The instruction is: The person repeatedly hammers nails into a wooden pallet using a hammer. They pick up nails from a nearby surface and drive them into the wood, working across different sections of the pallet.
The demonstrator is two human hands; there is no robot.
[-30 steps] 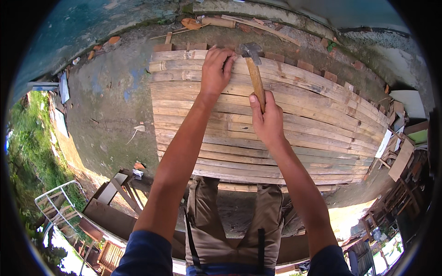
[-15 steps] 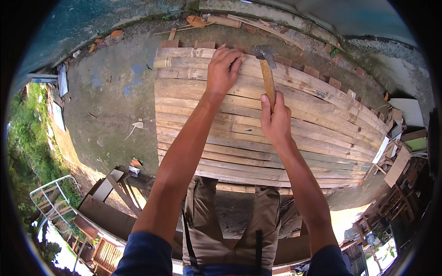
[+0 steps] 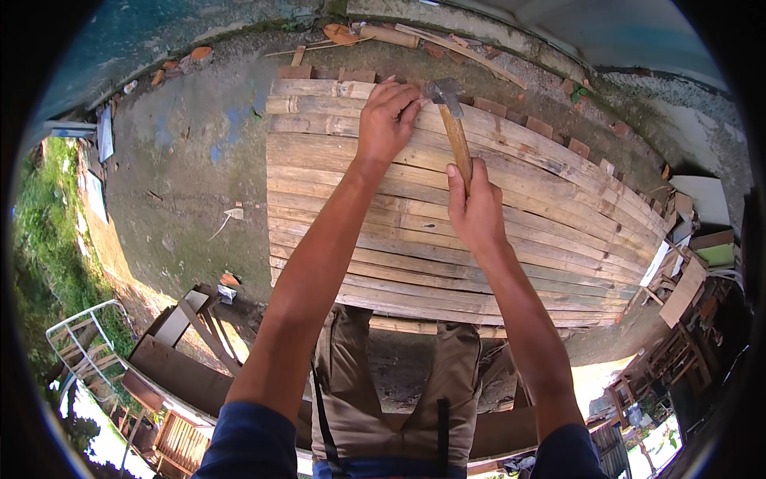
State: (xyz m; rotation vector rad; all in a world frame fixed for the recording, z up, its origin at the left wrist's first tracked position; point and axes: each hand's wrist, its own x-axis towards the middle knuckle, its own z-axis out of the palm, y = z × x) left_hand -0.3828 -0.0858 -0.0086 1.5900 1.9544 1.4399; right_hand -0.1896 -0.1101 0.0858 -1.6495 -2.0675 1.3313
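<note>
My right hand (image 3: 479,206) is wrapped round the wooden handle of a hammer (image 3: 456,137), thumb lying along the shaft. Its dark metal head is over the far edge of a panel of split bamboo slats (image 3: 479,231), just right of my left hand (image 3: 386,121). That hand rests on the panel's far edge with fingers curled and the thumb close to the index finger. Whatever is pinched there is too small or hidden to make out. The slats lie side by side across the panel, and ends of wooden crosspieces (image 3: 357,76) stick out beyond the far edge.
Concrete floor (image 3: 183,184) spreads to the left, with a dry leaf on it. A wall runs along the back, with bamboo and wood scraps (image 3: 391,36) at its foot. Scrap boards (image 3: 684,295) are piled on the right. A white metal frame (image 3: 88,339) stands lower left.
The hammer head has shifted left, closer to my left hand, and the handle now leans more to the left. My left hand stays at the same place on the panel's edge.
</note>
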